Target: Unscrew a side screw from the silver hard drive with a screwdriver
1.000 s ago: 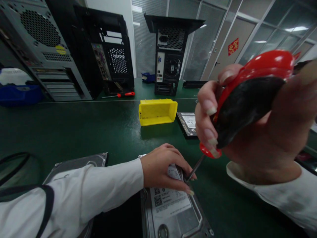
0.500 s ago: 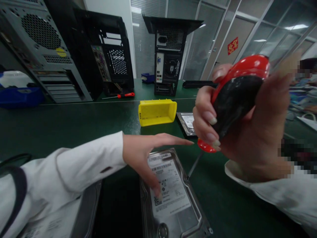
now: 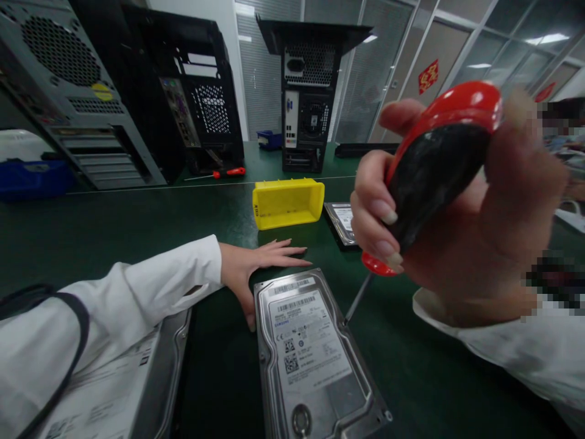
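My right hand [image 3: 457, 207] is wrapped tight around the red-and-black handle of a screwdriver [image 3: 434, 164], fingers curled fully closed on it, thumb over the top. The thin metal shaft slants down and to the left, and its tip sits at the right edge of the hard drive [image 3: 315, 353], near the upper right corner; I cannot tell whether it is seated in a screw.

My left hand [image 3: 256, 262] lies flat on the green table [image 3: 137, 231], fingers spread and straight, holding nothing. The thumb runs down just beside the drive's left edge, and the fingers stretch past its top left corner.

The drive lies label up between my two hands. A second hard drive [image 3: 137, 378] lies at my left, partly under my sleeve.

Beyond my left hand a yellow parts bin [image 3: 287, 204] lies tipped on its side, its opening facing me; I see nothing in it. Just to its right lies a third hard drive [image 3: 342, 222]. Further back, a small red screwdriver [image 3: 223, 173] lies before the computer cases [image 3: 205, 103], and a blue bin [image 3: 269, 140] sits beyond, contents hidden.
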`<state>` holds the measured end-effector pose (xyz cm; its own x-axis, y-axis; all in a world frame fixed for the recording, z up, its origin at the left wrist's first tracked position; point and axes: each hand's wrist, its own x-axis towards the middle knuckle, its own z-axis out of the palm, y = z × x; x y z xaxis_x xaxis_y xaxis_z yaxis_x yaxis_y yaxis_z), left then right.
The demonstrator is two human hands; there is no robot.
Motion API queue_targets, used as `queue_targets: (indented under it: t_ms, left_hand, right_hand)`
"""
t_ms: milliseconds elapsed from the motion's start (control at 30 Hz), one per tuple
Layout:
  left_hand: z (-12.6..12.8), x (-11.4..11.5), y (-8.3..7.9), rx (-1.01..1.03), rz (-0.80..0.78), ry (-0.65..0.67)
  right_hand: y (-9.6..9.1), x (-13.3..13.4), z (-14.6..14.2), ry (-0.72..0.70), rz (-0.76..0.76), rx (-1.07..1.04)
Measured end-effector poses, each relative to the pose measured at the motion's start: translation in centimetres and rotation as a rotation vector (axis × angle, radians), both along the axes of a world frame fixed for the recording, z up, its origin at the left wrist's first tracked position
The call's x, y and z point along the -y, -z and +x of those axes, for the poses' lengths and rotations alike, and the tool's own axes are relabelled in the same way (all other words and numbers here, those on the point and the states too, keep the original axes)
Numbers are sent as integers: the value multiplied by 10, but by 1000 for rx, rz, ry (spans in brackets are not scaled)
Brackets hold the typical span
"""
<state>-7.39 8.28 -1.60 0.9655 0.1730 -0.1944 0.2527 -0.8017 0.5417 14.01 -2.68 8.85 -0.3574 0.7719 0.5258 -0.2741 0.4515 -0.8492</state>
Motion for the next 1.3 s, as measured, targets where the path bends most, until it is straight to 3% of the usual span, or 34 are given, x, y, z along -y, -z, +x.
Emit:
queue_targets:
  t_ms: [267,800,1033,1300]
  left_hand:
    - [-5,-4,5,36,-27,-19]
    - [-5,-5,5,36,11,-37]
    - [9,12,-4,-26,9,-98]
    - [20,24,-13,-11,-75,-16]
  right_hand:
    - [4,-2,-2,-80,27,15]
    - [1,-2,-1,-38,133,59]
    - [1,-2,-1,-63,106,67]
    - [2,-2,-2,-69,82,25]
